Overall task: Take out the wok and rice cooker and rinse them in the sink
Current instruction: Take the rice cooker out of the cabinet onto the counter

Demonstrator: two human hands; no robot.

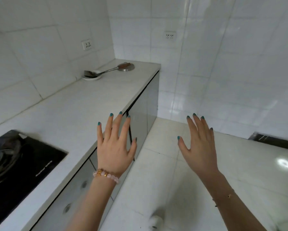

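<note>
two hands in view, both holding nothing. far left: black gas hob set into the white surface, burner at the picture's edge. wall socket on the tiles above. further along the surface, near the corner, a small white dish with a metal spatula lying blade-down on it; the spatula's wooden handle end rests on a round metal lid. grey glossy cabinet doors run below the surface edge. left hand is held up in front of that edge, back to the camera, fingers straight and spread apart, teal nails, pink bead bracelet on the wrist. second wall socket on the far wall. white tiled floor between the hands. right hand is raised over the floor, fingers straight and close together, thumb out, thin chain on the forearm. dark strip at the wall base on the far right, too blurred to identify. wok and rice cooker: cannot tell where they are, and the cabinet doors are closed.
</note>
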